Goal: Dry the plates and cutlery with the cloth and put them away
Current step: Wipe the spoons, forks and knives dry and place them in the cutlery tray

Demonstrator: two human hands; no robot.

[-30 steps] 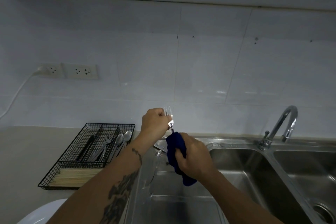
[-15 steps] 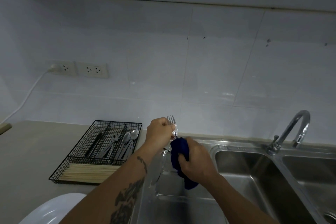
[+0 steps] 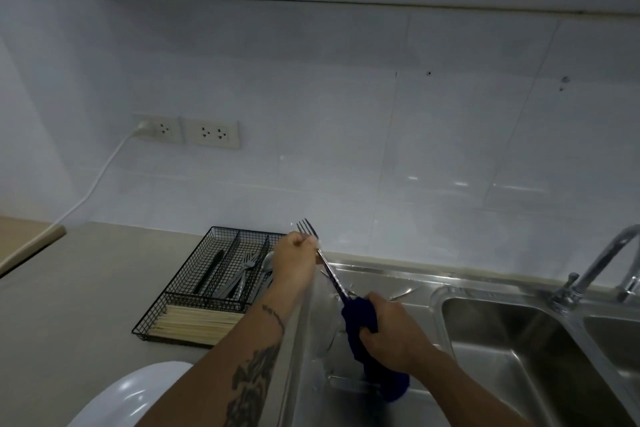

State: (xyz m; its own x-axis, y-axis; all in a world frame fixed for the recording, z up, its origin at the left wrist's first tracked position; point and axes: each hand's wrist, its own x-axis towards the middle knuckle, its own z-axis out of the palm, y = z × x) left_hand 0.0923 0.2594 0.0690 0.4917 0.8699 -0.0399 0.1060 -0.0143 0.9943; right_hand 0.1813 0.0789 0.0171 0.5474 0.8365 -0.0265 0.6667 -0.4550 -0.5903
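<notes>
White ceramic shows at the lower left, where one plate (image 3: 121, 395) lies on the grey counter (image 3: 76, 288). Right of it sits one black wire cutlery tray (image 3: 180, 295), holding a dark-handled utensil, several forks and spoons too overlapped to count, and a bundle of pale chopsticks (image 3: 197, 322) in its near compartment. The left hand (image 3: 294, 258) pinches one fork (image 3: 313, 243) near its neck, tines up, over the edge of the steel sink (image 3: 485, 315). The fork's handle slants down into one dark blue cloth (image 3: 363, 319), which the right hand (image 3: 394, 333) grips, fingers wrapped around it. A clear glass dish (image 3: 325, 333) stands behind the cloth. One tap (image 3: 602, 263) rises far right.
</notes>
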